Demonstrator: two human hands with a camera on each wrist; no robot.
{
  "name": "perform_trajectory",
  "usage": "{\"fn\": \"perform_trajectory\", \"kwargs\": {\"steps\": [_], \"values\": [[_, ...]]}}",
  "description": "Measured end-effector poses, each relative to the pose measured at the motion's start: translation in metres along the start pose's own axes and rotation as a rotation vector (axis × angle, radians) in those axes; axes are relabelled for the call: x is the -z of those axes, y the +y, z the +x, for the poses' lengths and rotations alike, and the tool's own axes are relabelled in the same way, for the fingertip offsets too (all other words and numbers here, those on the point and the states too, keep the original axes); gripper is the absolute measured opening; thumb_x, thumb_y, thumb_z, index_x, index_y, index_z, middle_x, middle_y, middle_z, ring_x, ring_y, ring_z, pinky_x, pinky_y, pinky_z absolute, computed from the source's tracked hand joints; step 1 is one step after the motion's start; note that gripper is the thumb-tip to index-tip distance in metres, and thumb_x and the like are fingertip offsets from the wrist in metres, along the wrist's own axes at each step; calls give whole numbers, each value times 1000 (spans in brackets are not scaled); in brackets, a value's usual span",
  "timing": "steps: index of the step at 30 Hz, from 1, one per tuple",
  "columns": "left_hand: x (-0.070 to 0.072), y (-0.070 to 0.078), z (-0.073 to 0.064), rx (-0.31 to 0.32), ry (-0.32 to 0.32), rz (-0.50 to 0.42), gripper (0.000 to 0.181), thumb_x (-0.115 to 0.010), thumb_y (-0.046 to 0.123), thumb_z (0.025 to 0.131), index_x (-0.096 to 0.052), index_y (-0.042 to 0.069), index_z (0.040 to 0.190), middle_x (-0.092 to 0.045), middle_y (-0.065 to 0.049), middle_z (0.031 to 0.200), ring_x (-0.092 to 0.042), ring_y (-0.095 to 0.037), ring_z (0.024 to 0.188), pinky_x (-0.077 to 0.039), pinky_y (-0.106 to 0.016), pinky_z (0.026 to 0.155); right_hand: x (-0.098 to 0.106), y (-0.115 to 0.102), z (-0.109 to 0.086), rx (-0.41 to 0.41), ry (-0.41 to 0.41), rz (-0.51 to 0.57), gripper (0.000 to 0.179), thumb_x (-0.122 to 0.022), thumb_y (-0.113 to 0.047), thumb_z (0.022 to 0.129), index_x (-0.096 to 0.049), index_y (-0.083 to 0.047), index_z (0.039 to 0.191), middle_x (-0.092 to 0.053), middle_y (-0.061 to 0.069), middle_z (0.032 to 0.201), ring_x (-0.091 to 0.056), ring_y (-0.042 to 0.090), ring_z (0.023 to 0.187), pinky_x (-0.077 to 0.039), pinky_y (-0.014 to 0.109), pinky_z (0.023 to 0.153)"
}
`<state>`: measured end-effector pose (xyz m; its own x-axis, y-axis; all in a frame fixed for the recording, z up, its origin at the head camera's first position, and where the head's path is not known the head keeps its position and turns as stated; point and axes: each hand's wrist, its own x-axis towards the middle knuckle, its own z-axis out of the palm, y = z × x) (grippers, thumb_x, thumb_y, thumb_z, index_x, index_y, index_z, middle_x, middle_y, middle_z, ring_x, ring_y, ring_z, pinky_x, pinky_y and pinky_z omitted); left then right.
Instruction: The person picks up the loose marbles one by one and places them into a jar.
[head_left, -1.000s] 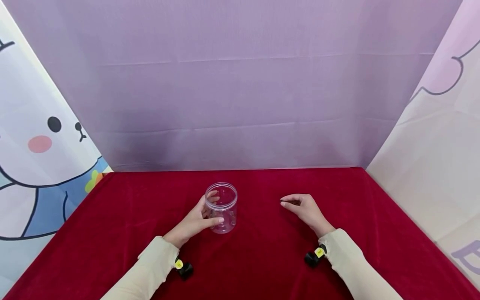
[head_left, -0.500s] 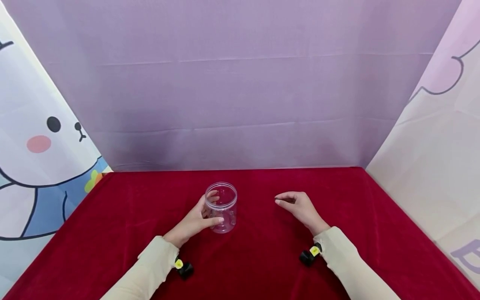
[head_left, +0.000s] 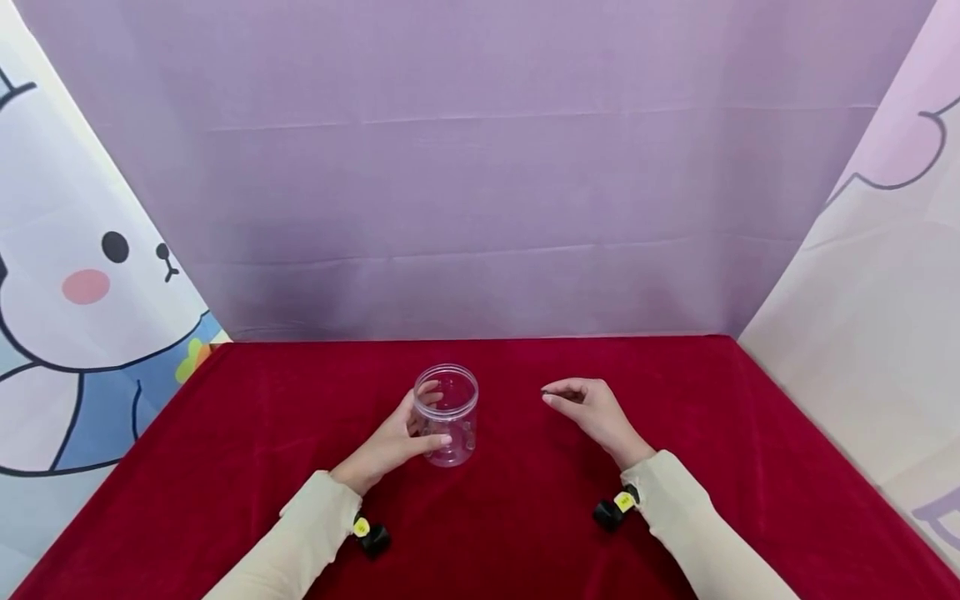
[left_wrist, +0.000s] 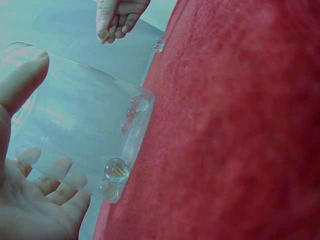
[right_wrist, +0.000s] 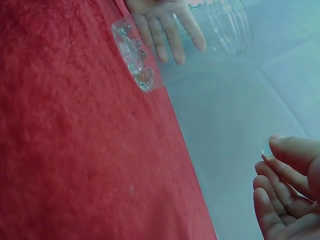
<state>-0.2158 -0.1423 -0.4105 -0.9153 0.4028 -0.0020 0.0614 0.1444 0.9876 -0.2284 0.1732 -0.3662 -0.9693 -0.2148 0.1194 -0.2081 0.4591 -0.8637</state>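
My left hand [head_left: 385,447] grips a clear plastic jar [head_left: 462,423] round its side, thumb in front and fingers behind. The jar is upright and has no lid on. Several glass marbles [left_wrist: 116,170] lie at its bottom, some with orange swirls. To the right of the jar, my right hand [head_left: 602,419] is raised over the cloth. Thumb and forefinger pinch a small clear marble [right_wrist: 267,149], mostly covered by the fingertips. In the left wrist view that marble shows yellowish at the fingertips, apart from the jar.
A red velvety cloth [head_left: 510,533] covers the table. One more glass marble [left_wrist: 159,45] lies on it beyond the jar in the left wrist view. A plain purple curtain [head_left: 480,183] hangs behind, with printed sheets [head_left: 45,333] at the sides.
My right hand has moved left, towards the jar, and slightly farther from me with the marble pinched. The left hand and jar have stayed in place.
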Motion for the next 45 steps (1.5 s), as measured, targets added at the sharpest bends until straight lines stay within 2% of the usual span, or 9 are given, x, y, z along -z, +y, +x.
{"fn": "perform_trajectory", "kwargs": {"steps": [7,16,32,38,45], "values": [[-1,3,-1,-3,6,-8,83,-73,20,83,-20,22,147,-29,-12,150,-29,-30,137,-26,-53,109,-4,4,4,18,5,33,25,-69,-16,86,-70,-1,107,-70,9,102,-63,18,87,-51,25,74],[0,4,-1,-3,0,-9,83,-73,20,83,-20,22,147,-28,-12,150,-27,-31,138,-25,-53,109,-9,-4,6,28,-1,41,21,-69,-17,87,-71,-7,105,-70,8,103,-63,16,87,-51,26,75],[-1,7,-3,-8,-7,-3,82,-71,19,85,-19,22,148,-28,-13,150,-28,-31,138,-27,-54,109,-18,-21,7,46,-2,53,21,-68,-18,87,-71,-7,105,-70,7,101,-62,20,86,-50,29,72],[-1,6,-3,-21,-4,-5,82,-72,19,84,-20,21,147,-28,-14,150,-27,-32,138,-24,-54,110,-22,-24,7,42,0,58,20,-68,-18,87,-72,-9,105,-70,6,100,-62,17,85,-51,29,74],[-1,6,-3,-22,-6,1,83,-72,21,83,-20,22,147,-29,-13,150,-28,-31,138,-26,-54,109,-27,-29,9,41,-8,75,21,-66,-10,88,-69,-1,106,-69,14,102,-63,33,92,-51,30,74]]}}
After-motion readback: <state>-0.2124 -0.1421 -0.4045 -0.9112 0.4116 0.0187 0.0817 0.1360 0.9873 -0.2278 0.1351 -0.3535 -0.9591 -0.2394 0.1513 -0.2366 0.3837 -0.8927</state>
